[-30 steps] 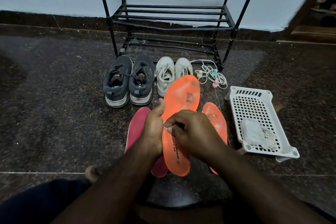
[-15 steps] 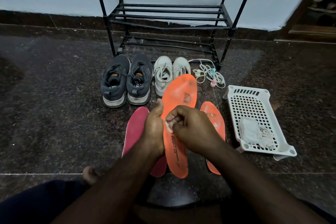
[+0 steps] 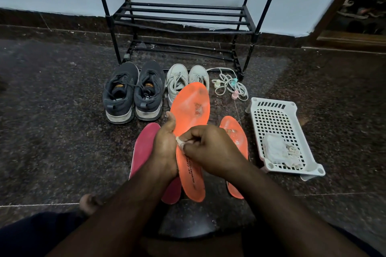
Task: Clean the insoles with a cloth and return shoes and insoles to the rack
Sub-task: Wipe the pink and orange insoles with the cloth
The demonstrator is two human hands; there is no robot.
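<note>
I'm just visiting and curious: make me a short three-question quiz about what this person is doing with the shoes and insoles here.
1. True or false: the left hand holds the raised orange insole.
2. Where does the white cloth lie?
A. on the rack
B. in the white basket
C. inside a dark shoe
3. Fill in: the dark shoes and white shoes stand on the ____, in front of the rack.

Key:
1. True; the right hand works at its surface with curled fingers.
2. B
3. floor
</note>
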